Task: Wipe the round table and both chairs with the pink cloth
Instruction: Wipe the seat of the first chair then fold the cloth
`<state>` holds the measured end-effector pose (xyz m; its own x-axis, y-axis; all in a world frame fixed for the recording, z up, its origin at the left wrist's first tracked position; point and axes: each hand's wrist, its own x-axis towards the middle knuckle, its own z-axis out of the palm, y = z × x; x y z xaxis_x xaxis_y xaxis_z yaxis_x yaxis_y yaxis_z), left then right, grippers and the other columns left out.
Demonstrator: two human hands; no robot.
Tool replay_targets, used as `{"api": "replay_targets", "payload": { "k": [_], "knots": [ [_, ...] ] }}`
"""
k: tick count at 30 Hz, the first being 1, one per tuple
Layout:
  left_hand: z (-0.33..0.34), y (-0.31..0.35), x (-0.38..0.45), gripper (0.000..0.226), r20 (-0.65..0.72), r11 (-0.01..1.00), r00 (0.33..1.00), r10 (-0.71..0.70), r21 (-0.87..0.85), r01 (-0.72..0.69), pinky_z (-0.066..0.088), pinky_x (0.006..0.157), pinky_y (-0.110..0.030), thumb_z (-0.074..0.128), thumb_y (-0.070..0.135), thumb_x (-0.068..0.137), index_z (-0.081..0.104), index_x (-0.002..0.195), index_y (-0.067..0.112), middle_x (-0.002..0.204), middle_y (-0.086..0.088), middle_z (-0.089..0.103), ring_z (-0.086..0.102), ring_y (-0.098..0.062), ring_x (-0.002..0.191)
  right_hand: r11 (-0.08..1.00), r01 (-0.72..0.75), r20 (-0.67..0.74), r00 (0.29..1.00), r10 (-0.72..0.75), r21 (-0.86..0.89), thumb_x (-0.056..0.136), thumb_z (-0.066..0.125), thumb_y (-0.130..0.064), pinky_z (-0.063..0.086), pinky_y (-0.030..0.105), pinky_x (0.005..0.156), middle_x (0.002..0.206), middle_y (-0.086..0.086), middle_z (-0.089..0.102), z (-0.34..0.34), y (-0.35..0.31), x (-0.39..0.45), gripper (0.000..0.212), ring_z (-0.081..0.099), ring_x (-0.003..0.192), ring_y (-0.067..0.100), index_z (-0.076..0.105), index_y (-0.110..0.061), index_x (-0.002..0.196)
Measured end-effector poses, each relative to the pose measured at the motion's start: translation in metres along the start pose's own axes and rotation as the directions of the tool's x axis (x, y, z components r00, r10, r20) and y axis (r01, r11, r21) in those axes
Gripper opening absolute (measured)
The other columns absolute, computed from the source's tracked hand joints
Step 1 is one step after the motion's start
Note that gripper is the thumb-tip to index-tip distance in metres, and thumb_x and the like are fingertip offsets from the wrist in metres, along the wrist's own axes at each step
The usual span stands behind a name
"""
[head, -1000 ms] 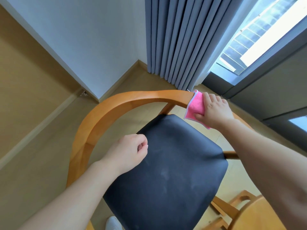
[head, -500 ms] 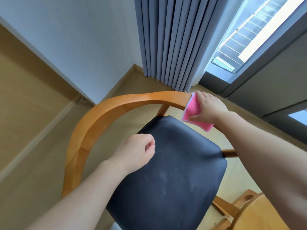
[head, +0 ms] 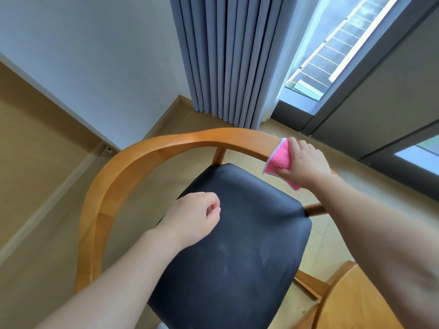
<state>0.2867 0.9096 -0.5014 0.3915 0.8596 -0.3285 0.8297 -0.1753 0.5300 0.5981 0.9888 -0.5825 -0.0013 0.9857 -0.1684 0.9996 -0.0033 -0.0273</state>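
A wooden chair with a curved orange backrest rail and a black padded seat fills the middle of the head view. My right hand grips the pink cloth, folded over the right part of the rail. My left hand hovers over the seat's left edge with its fingers curled and nothing in it. The rim of the round wooden table shows at the bottom right corner.
Grey curtains hang behind the chair beside a window. A white wall meets the beige floor on the left. A dark window frame runs along the right.
My right hand has slid the pink cloth a little rightwards along the backrest rail. My left hand has barely moved, still curled over the seat.
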Motion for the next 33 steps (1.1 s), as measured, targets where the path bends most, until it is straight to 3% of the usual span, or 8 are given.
{"api": "replay_targets", "payload": {
  "k": [5, 17, 24, 28, 33],
  "knots": [
    [0.014, 0.018, 0.004, 0.017, 0.023, 0.999, 0.998, 0.052, 0.006, -0.052, 0.033, 0.053, -0.019, 0.048, 0.03, 0.091, 0.048, 0.074, 0.031, 0.069, 0.013, 0.053, 0.05, -0.008, 0.064, 0.997, -0.074, 0.005, 0.997, 0.075, -0.014, 0.072, 0.054, -0.077, 0.042, 0.041, 0.082, 0.113, 0.009, 0.052, 0.003, 0.02, -0.028, 0.094, 0.051, 0.1, 0.03, 0.029, -0.013, 0.136],
    [0.04, 0.058, 0.002, 0.015, 0.078, 0.99, 0.987, 0.141, 0.01, -0.142, 0.045, 0.058, -0.027, 0.049, 0.027, 0.091, 0.053, 0.076, 0.027, 0.068, 0.01, 0.054, 0.049, -0.01, 0.065, 0.97, -0.242, 0.037, 0.969, 0.243, -0.012, 0.078, 0.058, -0.069, 0.042, 0.04, 0.076, 0.111, 0.009, 0.052, 0.008, 0.052, -0.09, 0.085, 0.051, 0.097, 0.029, 0.03, -0.011, 0.134],
    [0.044, 0.064, -0.01, 0.016, 0.088, 0.984, 0.981, 0.171, 0.035, -0.175, 0.039, 0.056, -0.022, 0.049, 0.027, 0.091, 0.052, 0.075, 0.027, 0.068, 0.01, 0.053, 0.049, -0.01, 0.064, 0.948, -0.317, 0.083, 0.946, 0.314, 0.03, 0.079, 0.06, -0.067, 0.044, 0.039, 0.077, 0.114, 0.011, 0.05, 0.007, 0.061, -0.114, 0.089, 0.05, 0.1, 0.03, 0.028, -0.008, 0.137],
    [0.041, 0.064, -0.016, 0.016, 0.083, 0.983, 0.981, 0.173, 0.041, -0.177, 0.037, 0.055, -0.022, 0.049, 0.027, 0.091, 0.051, 0.075, 0.027, 0.067, 0.01, 0.052, 0.049, -0.01, 0.064, 0.919, -0.378, 0.121, 0.923, 0.365, 0.108, 0.076, 0.063, -0.068, 0.045, 0.039, 0.081, 0.111, 0.013, 0.048, 0.006, 0.065, -0.124, 0.09, 0.049, 0.096, 0.03, 0.031, -0.005, 0.132],
    [0.035, 0.064, -0.023, 0.016, 0.069, 0.982, 0.981, 0.182, 0.044, -0.185, 0.034, 0.054, -0.02, 0.049, 0.027, 0.091, 0.052, 0.075, 0.027, 0.067, 0.01, 0.053, 0.049, -0.01, 0.064, 0.863, -0.478, 0.2, 0.872, 0.446, 0.163, 0.076, 0.073, -0.054, 0.051, 0.041, 0.076, 0.108, 0.013, 0.048, 0.002, 0.064, -0.131, 0.076, 0.057, 0.093, 0.032, 0.036, -0.004, 0.121]
  ]
}}
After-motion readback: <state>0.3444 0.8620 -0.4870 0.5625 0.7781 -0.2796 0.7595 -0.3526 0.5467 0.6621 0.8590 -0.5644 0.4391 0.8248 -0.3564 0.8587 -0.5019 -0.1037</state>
